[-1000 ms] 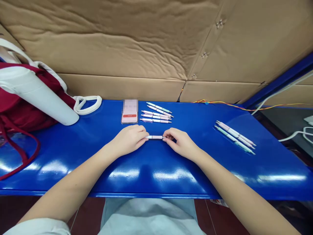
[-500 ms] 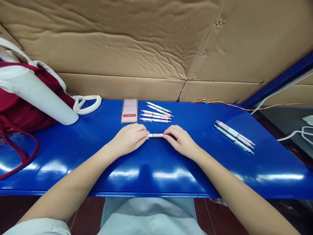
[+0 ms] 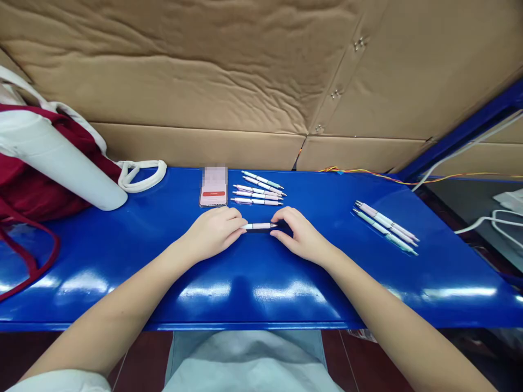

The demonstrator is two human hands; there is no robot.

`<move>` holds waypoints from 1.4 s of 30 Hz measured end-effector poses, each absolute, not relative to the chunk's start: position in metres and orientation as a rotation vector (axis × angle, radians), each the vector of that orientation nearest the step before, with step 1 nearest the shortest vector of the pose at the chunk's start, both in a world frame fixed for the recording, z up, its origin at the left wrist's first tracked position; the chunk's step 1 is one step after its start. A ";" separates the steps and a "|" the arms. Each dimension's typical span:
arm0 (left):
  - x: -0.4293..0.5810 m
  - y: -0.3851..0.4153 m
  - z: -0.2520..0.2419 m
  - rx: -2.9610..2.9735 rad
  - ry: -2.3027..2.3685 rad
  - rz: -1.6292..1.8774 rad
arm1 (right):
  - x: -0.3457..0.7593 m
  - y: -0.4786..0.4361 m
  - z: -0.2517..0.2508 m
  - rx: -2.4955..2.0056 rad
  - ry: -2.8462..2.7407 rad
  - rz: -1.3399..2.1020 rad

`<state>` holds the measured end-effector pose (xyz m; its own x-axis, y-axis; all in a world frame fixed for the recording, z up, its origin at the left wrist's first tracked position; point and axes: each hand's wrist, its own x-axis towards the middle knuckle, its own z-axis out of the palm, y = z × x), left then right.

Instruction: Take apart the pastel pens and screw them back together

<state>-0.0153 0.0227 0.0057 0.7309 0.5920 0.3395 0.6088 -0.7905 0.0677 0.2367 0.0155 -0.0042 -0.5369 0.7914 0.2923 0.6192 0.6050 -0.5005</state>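
Observation:
A pale pink pen (image 3: pixel 258 226) lies crosswise just above the blue table top (image 3: pixel 261 272), held between both hands. My left hand (image 3: pixel 214 231) pinches its left end with closed fingers. My right hand (image 3: pixel 300 235) curls round its right end, with thumb and fingers closed at the tip. Behind the hands a row of several pastel pens (image 3: pixel 258 191) lies next to a phone (image 3: pixel 213 187) with a red bar on its screen. Another small group of pens (image 3: pixel 386 226) lies to the right.
A red bag (image 3: pixel 28 185) with a white cylinder (image 3: pixel 61 160) and white straps rests at the left. Cardboard (image 3: pixel 253 81) lines the wall behind. Orange and white cables (image 3: pixel 461 179) run along the right rear edge.
The pen and both hands have stayed in the same spot. My right fingers have shifted slightly round the pen's right end. The view has drifted a little to the right.

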 end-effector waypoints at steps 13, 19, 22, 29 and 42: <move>-0.013 0.023 0.007 -2.902 -0.994 -0.516 | 0.237 0.012 0.001 -1.176 -2.403 0.463; -0.012 0.022 0.008 -2.921 -1.012 -0.508 | 0.236 0.013 -0.002 -1.162 -2.450 0.411; -0.010 0.020 0.006 -2.928 -1.031 -0.531 | 0.235 0.015 -0.007 -1.149 -2.450 0.396; 0.008 0.034 0.006 -2.865 -1.044 -0.452 | 0.278 0.027 0.018 -1.385 -2.379 0.245; 0.040 0.078 0.001 -2.630 -1.290 -0.402 | 0.396 0.047 0.015 -2.606 -1.593 0.264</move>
